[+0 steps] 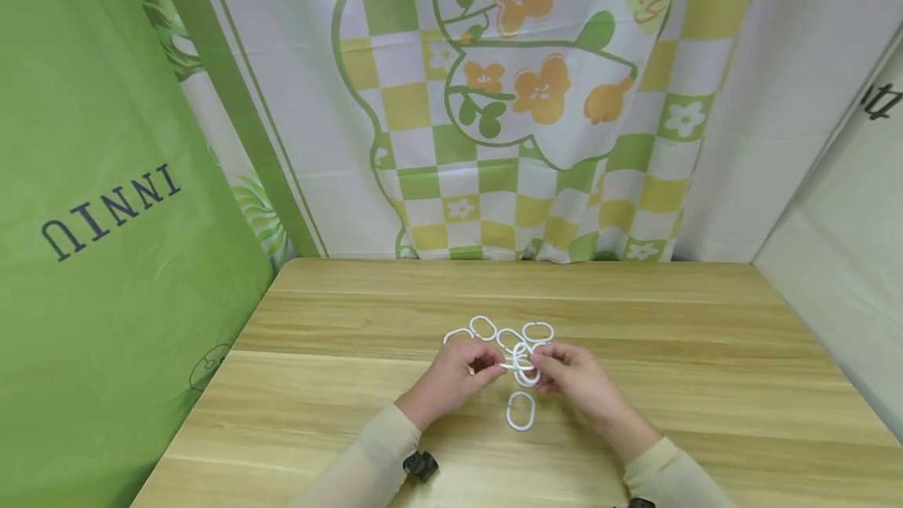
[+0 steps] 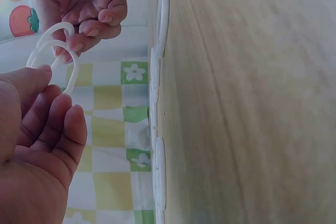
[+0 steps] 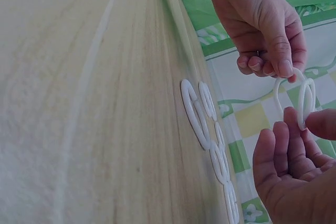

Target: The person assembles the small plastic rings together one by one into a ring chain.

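My left hand (image 1: 451,379) pinches a white oval split ring (image 2: 76,69), like a shower curtain ring, between thumb and fingertips. From the right, my right hand (image 1: 582,386) pinches another such ring (image 3: 308,98) between thumb and fingers. The held rings cross each other in the air between the hands; whether they are fully linked, and exactly how many there are, I cannot tell. On the table just below and nearer my body lies one loose ring (image 1: 520,411). Beyond the hands lie several more, among them a ring (image 1: 483,328) and a ring (image 1: 538,324).
A wood-grain table (image 1: 353,304) bears everything. Behind it hangs a checked, flowered curtain (image 1: 522,179), with a green cloth (image 1: 106,296) on the left and a pale cloth (image 1: 839,257) on the right. A small black device (image 1: 421,466) sits at my left wrist.
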Demonstrator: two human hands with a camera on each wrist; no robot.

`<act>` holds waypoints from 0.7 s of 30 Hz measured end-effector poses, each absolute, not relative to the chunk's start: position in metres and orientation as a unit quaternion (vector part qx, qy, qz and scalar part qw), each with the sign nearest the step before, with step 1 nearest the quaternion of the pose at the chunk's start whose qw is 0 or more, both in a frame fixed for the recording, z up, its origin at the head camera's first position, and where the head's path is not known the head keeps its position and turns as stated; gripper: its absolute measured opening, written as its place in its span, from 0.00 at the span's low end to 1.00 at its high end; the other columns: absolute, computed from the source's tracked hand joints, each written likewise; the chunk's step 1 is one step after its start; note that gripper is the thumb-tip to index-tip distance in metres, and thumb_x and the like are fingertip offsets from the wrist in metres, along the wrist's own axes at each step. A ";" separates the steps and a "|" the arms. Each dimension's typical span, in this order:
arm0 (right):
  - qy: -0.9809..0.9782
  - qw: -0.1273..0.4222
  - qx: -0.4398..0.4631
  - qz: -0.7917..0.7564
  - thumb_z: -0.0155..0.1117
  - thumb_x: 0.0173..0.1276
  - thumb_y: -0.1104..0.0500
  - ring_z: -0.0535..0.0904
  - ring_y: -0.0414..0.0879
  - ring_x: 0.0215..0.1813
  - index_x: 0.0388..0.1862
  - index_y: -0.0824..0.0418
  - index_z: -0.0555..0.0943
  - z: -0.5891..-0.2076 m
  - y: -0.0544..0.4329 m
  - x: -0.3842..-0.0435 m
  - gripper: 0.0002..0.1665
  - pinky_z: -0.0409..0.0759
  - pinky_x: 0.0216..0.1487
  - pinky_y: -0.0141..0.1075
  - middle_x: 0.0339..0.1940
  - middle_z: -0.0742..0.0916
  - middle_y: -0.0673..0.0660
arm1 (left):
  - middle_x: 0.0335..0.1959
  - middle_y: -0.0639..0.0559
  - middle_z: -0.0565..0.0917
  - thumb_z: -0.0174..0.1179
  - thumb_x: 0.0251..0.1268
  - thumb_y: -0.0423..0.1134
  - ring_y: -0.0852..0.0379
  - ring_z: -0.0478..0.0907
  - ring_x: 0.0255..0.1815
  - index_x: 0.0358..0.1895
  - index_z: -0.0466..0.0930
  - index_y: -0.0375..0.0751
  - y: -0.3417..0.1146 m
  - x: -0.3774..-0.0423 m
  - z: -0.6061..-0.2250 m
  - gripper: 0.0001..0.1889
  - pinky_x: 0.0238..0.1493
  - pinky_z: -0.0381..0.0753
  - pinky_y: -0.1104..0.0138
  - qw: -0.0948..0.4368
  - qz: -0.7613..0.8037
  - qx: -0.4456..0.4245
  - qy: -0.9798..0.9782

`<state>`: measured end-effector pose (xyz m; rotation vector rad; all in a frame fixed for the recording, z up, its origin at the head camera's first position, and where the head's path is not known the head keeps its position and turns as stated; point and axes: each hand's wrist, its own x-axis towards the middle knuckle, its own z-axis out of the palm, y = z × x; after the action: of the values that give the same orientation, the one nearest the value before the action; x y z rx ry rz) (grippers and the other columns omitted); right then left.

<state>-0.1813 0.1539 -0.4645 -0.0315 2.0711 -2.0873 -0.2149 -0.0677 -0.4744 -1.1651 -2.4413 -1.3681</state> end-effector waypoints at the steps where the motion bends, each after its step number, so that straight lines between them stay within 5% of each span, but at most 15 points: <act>1: 0.703 0.099 -0.009 -0.704 0.59 0.71 0.65 0.78 0.43 0.30 0.47 0.80 0.74 -0.465 0.153 -0.181 0.16 0.81 0.33 0.34 0.32 0.84 0.60 | 0.29 0.58 0.81 0.67 0.62 0.33 0.69 0.74 0.30 0.37 0.83 0.41 -0.068 -0.214 -0.474 0.03 0.33 0.79 0.75 0.051 -0.448 -0.386 -0.804; 21: 0.743 0.060 0.039 -0.666 0.59 0.72 0.62 0.71 0.48 0.37 0.44 0.72 0.76 -0.462 0.143 -0.174 0.12 0.72 0.35 0.34 0.34 0.78 0.53 | 0.25 0.63 0.78 0.65 0.66 0.37 0.71 0.71 0.26 0.36 0.82 0.43 -0.066 -0.209 -0.472 0.03 0.29 0.76 0.77 0.018 -0.427 -0.404 -0.809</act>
<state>-0.1739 0.1428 -0.4615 0.1167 2.2479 -2.0160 -0.2091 -0.0661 -0.4721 -1.2535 -2.5124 -1.3261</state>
